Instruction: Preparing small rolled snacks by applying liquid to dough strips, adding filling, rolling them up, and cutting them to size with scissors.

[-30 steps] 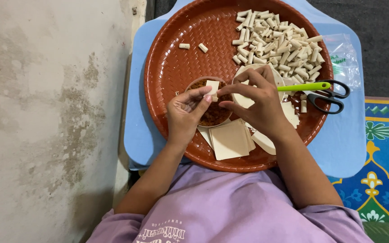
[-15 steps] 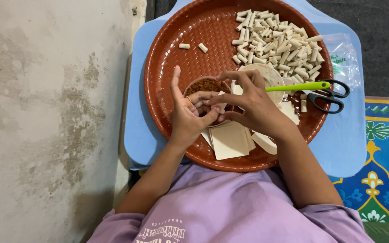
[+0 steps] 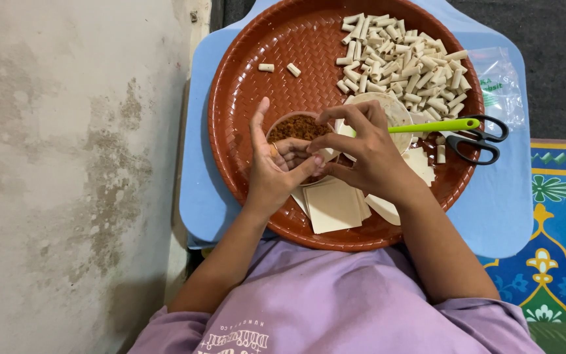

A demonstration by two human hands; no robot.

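Nearest: lilac shirt with pale print at chest, forearms reaching up onto brown woven tray. Stack of square pastry sheets just below the hands. Left hand and right hand drawn together, fingertips pinched on a small pale wrapper, mostly hidden between them; a second ago that piece held higher and plainly in view, now lowered and closed over beside the bowl of brown filling. Probably a roll being tucked shut. Green-handled tool lying on the tray past the right hand, black scissors at tray rim. Farther: heap of finished pale rolls, two strays apart. Clear plastic bag, green print, on blue board. Patterned blue mat right.
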